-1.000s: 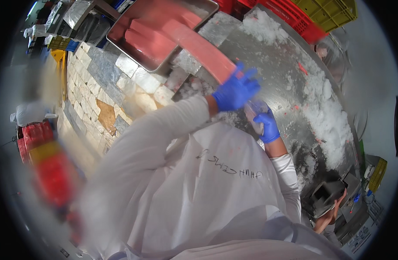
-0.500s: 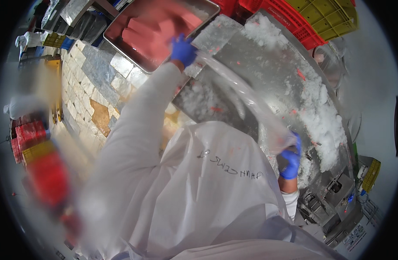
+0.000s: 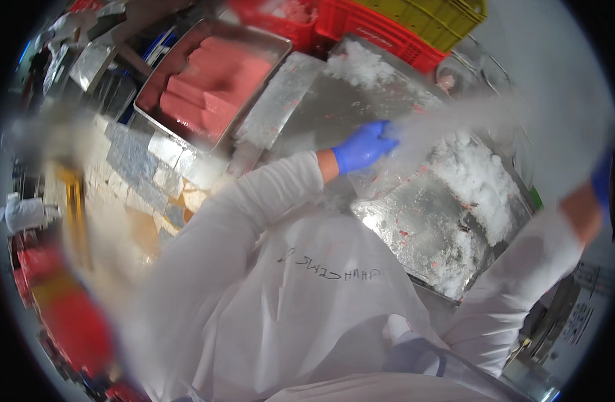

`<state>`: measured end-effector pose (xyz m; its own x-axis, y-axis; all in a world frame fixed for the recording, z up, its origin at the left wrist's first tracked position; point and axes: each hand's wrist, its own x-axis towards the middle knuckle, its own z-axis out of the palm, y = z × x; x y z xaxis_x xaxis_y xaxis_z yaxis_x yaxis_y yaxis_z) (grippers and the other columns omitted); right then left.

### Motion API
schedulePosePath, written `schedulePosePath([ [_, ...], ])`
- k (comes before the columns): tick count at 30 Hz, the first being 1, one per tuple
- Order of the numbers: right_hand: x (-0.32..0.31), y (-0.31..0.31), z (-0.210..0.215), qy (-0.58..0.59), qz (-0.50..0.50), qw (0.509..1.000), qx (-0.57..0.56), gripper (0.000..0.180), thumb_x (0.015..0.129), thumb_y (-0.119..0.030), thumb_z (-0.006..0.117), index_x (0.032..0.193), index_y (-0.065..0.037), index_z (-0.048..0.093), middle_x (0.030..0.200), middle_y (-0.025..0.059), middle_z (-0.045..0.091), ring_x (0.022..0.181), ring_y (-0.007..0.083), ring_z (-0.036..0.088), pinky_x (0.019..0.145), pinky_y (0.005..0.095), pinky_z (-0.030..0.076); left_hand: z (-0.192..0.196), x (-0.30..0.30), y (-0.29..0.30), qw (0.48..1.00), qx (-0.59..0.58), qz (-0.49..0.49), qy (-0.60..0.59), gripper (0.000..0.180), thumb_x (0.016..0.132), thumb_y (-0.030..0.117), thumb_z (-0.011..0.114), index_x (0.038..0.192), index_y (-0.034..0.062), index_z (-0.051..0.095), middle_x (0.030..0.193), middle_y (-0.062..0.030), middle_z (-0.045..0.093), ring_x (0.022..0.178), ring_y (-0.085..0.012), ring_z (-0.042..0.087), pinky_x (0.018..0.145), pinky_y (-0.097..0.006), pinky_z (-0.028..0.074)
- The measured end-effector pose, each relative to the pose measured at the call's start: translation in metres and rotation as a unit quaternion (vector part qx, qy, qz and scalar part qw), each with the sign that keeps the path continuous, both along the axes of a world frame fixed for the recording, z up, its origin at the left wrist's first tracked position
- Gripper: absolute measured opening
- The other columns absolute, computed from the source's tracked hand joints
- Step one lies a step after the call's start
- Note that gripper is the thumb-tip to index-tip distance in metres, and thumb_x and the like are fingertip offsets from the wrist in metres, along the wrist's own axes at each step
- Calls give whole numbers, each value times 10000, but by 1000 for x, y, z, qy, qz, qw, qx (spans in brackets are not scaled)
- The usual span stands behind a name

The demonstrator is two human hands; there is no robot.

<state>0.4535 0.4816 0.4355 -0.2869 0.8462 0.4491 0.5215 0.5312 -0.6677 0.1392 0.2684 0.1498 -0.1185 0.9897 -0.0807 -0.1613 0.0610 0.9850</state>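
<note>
Over the metal table, my left hand (image 3: 362,149), in a blue glove, is closed on one end of a clear plastic sheet (image 3: 448,124). The sheet is blurred by motion and stretches away to the right. At the far right rim, my right hand (image 3: 601,181) is raised, also in a blue glove. Its fingers are cut off by the picture's edge, so I cannot tell what it holds. Left of my left hand, a deep metal tray (image 3: 145,100) holds pink slabs that look like ground meat (image 3: 210,84).
Crushed ice (image 3: 481,194) and pink scraps lie on the metal table (image 3: 414,221). Red crates (image 3: 388,40) and a yellow-green crate (image 3: 428,17) stand at the back. Stone tiles (image 3: 130,164) cover the floor at left. My white apron (image 3: 321,301) meets the table's near edge.
My left hand has moved right from beside the tray to over the table. My right hand has risen from the table to the far right, and the plastic has swung upward. The view has shifted.
</note>
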Motion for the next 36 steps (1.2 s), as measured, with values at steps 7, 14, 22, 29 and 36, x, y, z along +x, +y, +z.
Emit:
schedulePosePath([
  [7, -170, -17, -183, -3, 145, 911, -386, 697, 931, -563, 753, 1355, -21, 643, 1195, 96, 692, 1138, 202, 643, 953, 370, 531, 6, 25, 5, 990, -83, -40, 102, 373, 1059, 292, 624, 1268, -14, 665, 1090, -113, 731, 963, -209, 686, 884, -380, 550],
  [14, -120, -149, -341, -262, 224, 885, -313, 580, 856, -279, 783, 1349, -7, 642, 1182, 215, 746, 1085, 361, 727, 955, 428, 562, -41, 24, -62, 862, 145, -22, 485, 327, 986, 355, 685, 1184, 98, 722, 1064, -153, 720, 1025, -325, 687, 1144, -516, 401],
  [22, -61, -220, -299, -323, 225, 883, -256, 451, 845, -196, 712, 1285, -103, 672, 1061, 224, 744, 1001, 437, 715, 872, 492, 568, -115, -68, -78, 675, 14, -106, 730, 150, 867, 211, 650, 950, 214, 775, 931, -55, 742, 1009, -281, 699, 1184, -553, 341],
  [29, 3, -207, -334, -470, 165, 858, -128, 554, 829, -290, 754, 1347, -167, 601, 1047, 146, 777, 1050, 331, 739, 1021, 539, 482, -116, -69, -87, 744, 46, -86, 661, 151, 811, 229, 690, 950, 220, 748, 885, -61, 748, 842, -308, 697, 899, -428, 525],
  [36, -77, -240, -298, -303, 174, 917, -190, 408, 820, -241, 743, 1202, -104, 700, 933, 206, 749, 867, 406, 732, 812, 485, 580, -11, 1, -76, 679, 209, -86, 699, 132, 875, 197, 668, 985, 166, 733, 865, -55, 733, 806, -307, 702, 794, -417, 525],
])
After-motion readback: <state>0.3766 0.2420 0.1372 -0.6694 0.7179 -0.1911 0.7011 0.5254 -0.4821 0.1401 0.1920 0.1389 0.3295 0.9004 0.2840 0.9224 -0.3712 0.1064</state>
